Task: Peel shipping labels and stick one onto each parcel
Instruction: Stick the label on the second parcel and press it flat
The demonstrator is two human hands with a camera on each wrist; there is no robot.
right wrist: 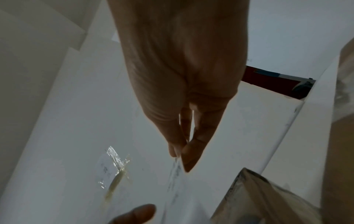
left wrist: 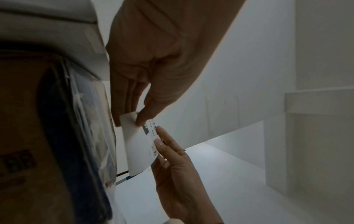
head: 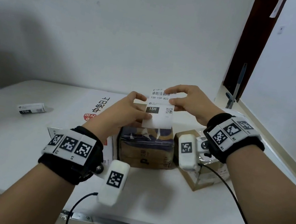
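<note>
above white table [head: 22,140], both hands' fingers [head: 172,101] pinch label [head: 159,111].

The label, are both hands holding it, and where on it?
Yes. The left hand pinches the shipping label at its left edge, and the right hand pinches its upper right edge, above the brown parcel.

White label [head: 159,111] with black barcode; brown parcel [head: 145,148] (possibly dark-blue tape).
</note>
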